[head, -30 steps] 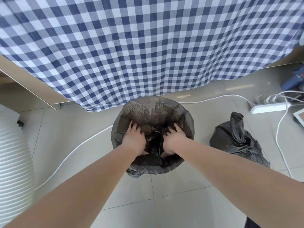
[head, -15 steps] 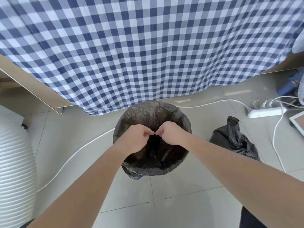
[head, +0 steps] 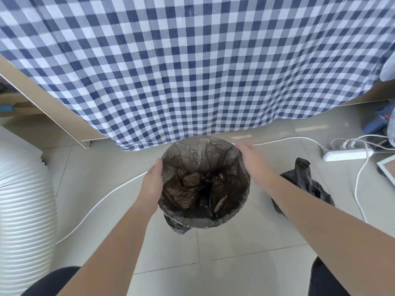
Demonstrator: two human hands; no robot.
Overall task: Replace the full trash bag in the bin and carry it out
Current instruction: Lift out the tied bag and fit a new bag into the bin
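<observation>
A round bin (head: 245,201) stands on the tiled floor, lined with a thin dark trash bag (head: 198,159) whose edge folds over the rim. My left hand (head: 152,182) rests flat against the bin's left rim, fingers straight. My right hand (head: 251,155) lies over the upper right rim with fingers extended. Neither hand visibly pinches the liner. A tied, full black trash bag (head: 310,184) sits on the floor just right of the bin, partly hidden by my right forearm.
A blue-and-white checked cloth (head: 192,60) hangs right behind the bin. A white ribbed hose (head: 23,210) fills the left side. A white cable (head: 102,197) crosses the floor, and a power strip (head: 346,154) with plugs lies at the right.
My hands were fists together above the bin's middle; they have spread apart to the left and right rim with fingers straightened. Before that they pressed inside the liner.
</observation>
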